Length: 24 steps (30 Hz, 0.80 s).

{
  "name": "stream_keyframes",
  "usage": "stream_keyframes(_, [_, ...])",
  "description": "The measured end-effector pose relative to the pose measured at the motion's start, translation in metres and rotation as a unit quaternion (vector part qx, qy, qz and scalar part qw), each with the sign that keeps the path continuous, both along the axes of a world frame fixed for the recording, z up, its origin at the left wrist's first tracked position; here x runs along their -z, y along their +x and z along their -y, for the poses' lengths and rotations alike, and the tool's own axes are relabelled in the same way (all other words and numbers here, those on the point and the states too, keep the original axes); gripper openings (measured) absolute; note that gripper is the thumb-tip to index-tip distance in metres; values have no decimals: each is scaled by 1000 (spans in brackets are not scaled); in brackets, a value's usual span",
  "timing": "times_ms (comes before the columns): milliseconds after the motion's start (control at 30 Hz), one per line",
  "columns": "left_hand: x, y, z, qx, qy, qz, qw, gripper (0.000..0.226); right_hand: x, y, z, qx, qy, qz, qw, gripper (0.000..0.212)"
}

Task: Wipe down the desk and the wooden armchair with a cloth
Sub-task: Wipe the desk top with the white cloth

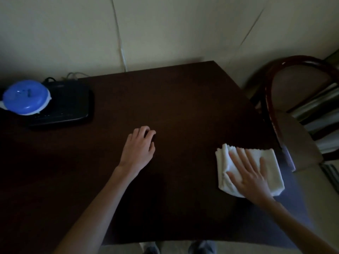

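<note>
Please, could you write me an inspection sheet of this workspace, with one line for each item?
Surface: dark desk, dimly lit.
Job's things: white folded cloth lies near the desk's right edge; armchair stands to the right of the desk.
Clutter: blue-lidded container and black box, far left; they overlap in view.
Hands: right hand presses flat on the cloth, fingers straight; left hand rests on the desk, fingers bent, holding nothing.
Cables: thin cables behind the black box, by the wall.
Surroundings: pale wall behind the desk.
</note>
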<state>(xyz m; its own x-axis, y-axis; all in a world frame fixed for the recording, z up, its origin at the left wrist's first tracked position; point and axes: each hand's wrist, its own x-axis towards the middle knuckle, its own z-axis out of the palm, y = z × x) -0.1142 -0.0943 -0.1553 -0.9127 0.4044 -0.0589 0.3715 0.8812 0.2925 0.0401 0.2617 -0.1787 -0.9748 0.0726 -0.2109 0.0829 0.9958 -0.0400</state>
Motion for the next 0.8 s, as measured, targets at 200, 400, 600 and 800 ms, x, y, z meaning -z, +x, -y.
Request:
stream_keyframes(200, [-1, 18, -22, 25, 10, -6, 1000, 43, -13, 119, -14, 71, -24, 28, 997, 74])
stream_keyframes(400, [-4, 32, -60, 73, 45, 5, 996, 40, -25, 114, -21, 64, -42, 84, 994, 84])
stream_keyframes(600, [-13, 56, -110, 103, 120, 70, 985, 34, -20, 70, -32, 39, -114, 76, 990, 81])
stream_keyframes(800, [-30, 88, -173, 122, 136, 169, 969, 27, -41, 69, -75, 231, -239, -102, 938, 64])
